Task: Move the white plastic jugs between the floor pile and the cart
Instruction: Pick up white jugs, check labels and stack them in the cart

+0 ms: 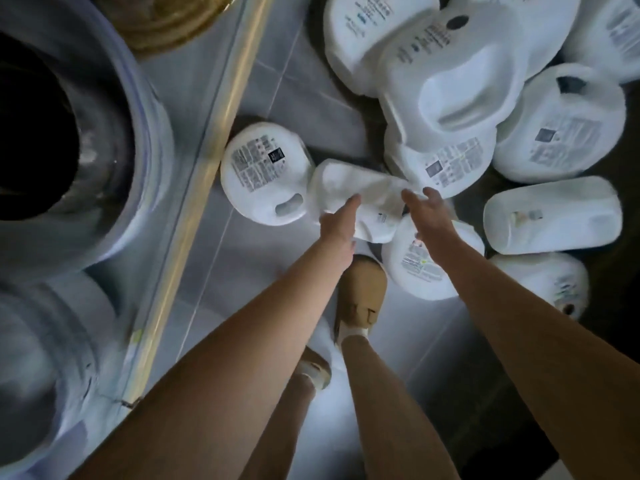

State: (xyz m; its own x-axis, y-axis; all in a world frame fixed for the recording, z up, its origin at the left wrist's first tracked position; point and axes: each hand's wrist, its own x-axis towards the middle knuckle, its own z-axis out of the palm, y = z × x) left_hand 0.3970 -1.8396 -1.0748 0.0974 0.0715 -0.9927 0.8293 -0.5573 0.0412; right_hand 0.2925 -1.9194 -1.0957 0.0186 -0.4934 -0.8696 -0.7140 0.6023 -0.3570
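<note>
White plastic jug [349, 188]: opaque, motion-blurred, lying on its side over the tiled floor [263, 258], between a labelled jug [263, 171] and the floor pile [460, 81].

Left hand [337, 225]: fingers against the jug's near side; curl cannot be told.

Right hand [433, 213]: fingers spread wide at the jug's right end.

Cart edge [194, 188]: at left.

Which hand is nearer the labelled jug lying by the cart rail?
Left. The left hand is just beside the labelled jug, touching the blurred jug next to it; the right hand is farther off, across the blurred jug.
</note>
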